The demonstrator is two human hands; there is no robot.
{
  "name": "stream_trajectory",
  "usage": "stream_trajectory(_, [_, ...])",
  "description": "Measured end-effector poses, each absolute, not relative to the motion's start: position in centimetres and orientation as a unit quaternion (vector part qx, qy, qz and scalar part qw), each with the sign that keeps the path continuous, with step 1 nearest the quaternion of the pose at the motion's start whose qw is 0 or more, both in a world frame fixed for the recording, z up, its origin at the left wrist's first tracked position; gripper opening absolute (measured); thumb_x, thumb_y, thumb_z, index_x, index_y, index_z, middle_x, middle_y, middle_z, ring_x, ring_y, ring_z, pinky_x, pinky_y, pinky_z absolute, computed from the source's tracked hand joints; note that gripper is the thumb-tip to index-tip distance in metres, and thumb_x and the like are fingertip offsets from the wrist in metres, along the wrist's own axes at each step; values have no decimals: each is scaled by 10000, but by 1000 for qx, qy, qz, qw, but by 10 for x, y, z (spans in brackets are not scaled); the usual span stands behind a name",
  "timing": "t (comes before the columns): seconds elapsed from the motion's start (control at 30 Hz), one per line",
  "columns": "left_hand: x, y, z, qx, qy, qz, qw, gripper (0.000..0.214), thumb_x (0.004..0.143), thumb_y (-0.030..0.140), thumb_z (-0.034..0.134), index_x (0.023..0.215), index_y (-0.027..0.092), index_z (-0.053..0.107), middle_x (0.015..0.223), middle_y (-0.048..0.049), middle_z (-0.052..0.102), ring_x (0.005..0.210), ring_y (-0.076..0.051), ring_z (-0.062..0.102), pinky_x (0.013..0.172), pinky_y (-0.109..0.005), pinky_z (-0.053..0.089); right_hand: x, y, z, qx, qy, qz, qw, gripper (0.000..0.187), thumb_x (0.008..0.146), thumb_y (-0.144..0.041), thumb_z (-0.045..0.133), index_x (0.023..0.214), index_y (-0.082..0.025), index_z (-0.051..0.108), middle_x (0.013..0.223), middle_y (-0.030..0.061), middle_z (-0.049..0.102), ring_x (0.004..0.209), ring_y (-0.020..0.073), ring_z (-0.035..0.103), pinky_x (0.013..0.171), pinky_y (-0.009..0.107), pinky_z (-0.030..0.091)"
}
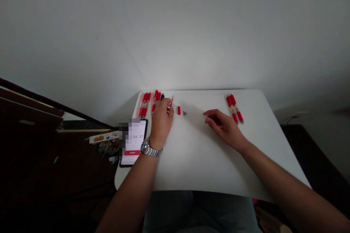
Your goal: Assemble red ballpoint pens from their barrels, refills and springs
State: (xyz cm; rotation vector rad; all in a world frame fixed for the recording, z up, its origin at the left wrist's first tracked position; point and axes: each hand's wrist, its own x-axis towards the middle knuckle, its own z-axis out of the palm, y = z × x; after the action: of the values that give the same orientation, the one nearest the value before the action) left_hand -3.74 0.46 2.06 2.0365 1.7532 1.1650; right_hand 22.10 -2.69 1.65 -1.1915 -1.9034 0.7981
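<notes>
My left hand, with a metal watch on its wrist, rests on the white table beside a pile of red pens at the back left. Its fingers are curled around a thin red pen part. My right hand lies near the table's middle, fingers curled, pinching a small pale piece I cannot make out. A loose red cap and a small metal spring lie between the hands. Several red pens lie at the back right.
A phone showing a timer lies at the table's left edge. A plain white wall stands just behind the table. Dark furniture and clutter fill the floor to the left. My lap shows under the front edge.
</notes>
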Motion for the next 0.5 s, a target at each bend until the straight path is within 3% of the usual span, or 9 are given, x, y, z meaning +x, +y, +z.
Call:
stream_trajectory(0.13, [-39,6,17,697,594,388,108,134,930,89,571,977,201,627,972,-61,643,834,-197,605,794,-359,510,222,-27,15,-463,-741,322,364,242,1020,-376,538,1186,-216,614,906,57,716,767,172,668,680,300,530])
stream_trajectory(0.5, [-40,7,15,705,608,351,100,88,927,113,608,935,181,663,943,-66,659,880,-208,624,836,-363,526,222,-27,14,-463,-743,314,369,251,1016,-381,547,1183,-209,621,909,58,722,783,175,684,705,299,534])
